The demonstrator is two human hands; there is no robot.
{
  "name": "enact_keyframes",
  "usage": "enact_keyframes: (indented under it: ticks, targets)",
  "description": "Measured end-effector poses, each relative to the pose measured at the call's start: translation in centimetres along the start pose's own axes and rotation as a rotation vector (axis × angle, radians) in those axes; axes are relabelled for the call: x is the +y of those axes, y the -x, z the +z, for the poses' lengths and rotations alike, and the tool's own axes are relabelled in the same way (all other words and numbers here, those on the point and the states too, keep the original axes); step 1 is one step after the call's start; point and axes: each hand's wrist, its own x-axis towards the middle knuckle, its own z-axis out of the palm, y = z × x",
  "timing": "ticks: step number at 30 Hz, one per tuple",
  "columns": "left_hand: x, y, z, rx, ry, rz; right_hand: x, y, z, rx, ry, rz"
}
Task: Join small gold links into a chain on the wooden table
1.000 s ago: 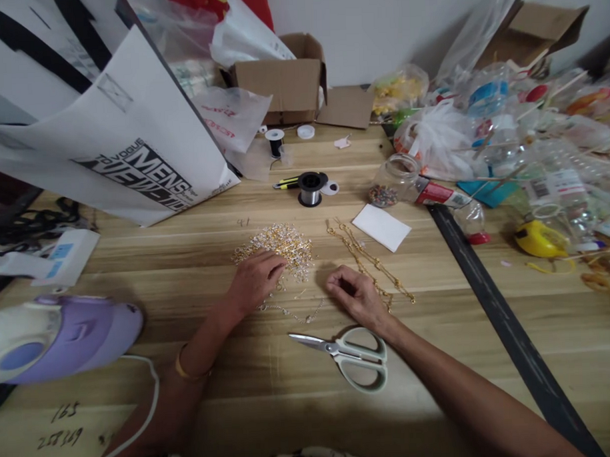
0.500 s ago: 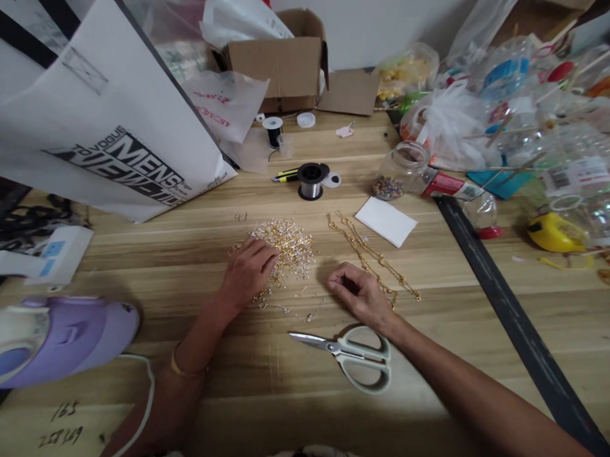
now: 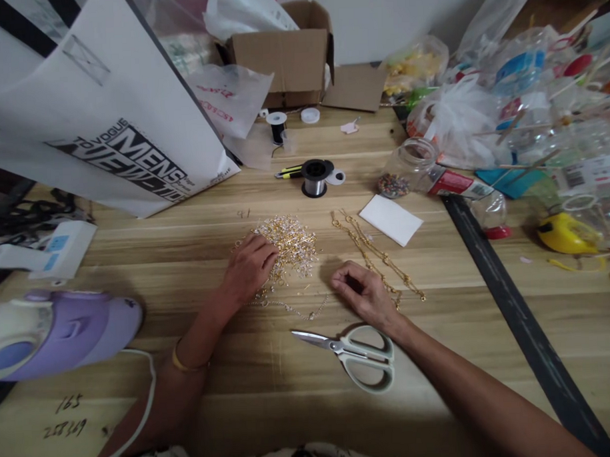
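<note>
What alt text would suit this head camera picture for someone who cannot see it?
A person's left hand rests on a pile of small gold findings on a wooden table, right hand loosely curled beside gold chains. Scissors lie nearer the person.

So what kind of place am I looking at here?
Probably a home craft or jewellery-making bench: a pile of small gold and clear beaded findings, gold chains, and a black spool of silver wire on a cluttered wooden table.
</note>
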Motion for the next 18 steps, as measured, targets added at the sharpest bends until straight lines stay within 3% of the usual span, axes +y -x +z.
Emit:
enact_keyframes:
  ticks: [18]
  targets:
    - [-0.02, 0.11, -0.06, -0.005, 0.067, -0.036, -0.26, -0.04, -0.09, 0.014, -0.028, 0.048]
